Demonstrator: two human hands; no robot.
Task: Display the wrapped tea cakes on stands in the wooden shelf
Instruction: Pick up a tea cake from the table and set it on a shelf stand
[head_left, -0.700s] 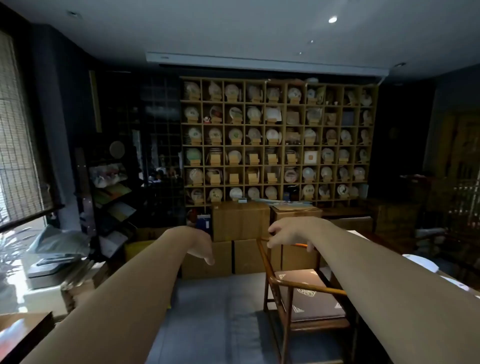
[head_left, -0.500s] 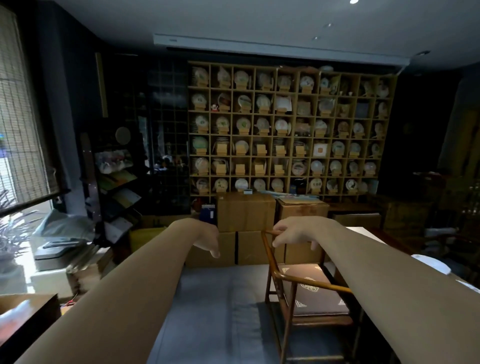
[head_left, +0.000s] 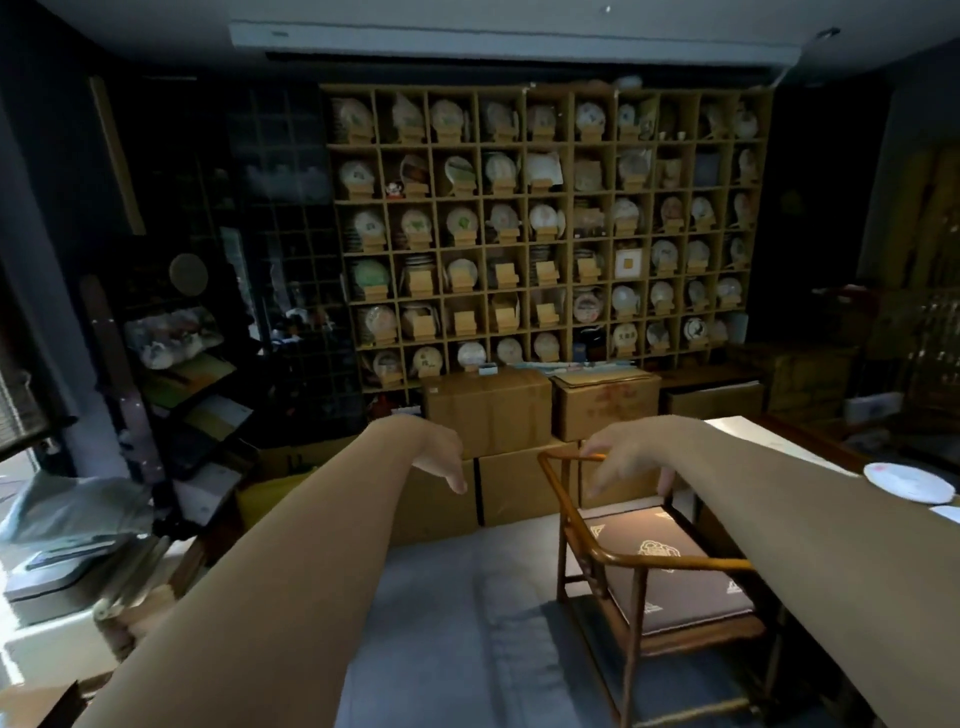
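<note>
The wrapped tea cakes (head_left: 543, 215) sit far across the room from me, inside the big wooden shelf (head_left: 548, 239) on the back wall. Most of its little square boxes hold one round cake, standing up on a small stand (head_left: 545, 235). Some boxes in the middle rows show only a bare stand (head_left: 505, 274). The shelf is too far off and too blurry for me to read any wrapper.

Right below the shelf are stacked cardboard boxes (head_left: 488, 410), reaching up to its bottom row.

Nearer to me than the boxes, I see both of my arms stretched out. My left hand (head_left: 439, 457) hangs in the air in front of the boxes, fingers loose and pointing down, holding nothing. My right hand (head_left: 623, 457) is also loose and holds nothing. Its fingers droop over the top rail of a wooden chair (head_left: 639, 561). I cannot tell if they touch the rail.

The chair stands in front of the boxes, with a dark cushion (head_left: 670, 566) on its seat. To the right of the chair is a table (head_left: 810, 447) with a white plate (head_left: 909, 480) on it. Left of the shelf is a dark rack (head_left: 182, 374) full of papers and bags.
</note>
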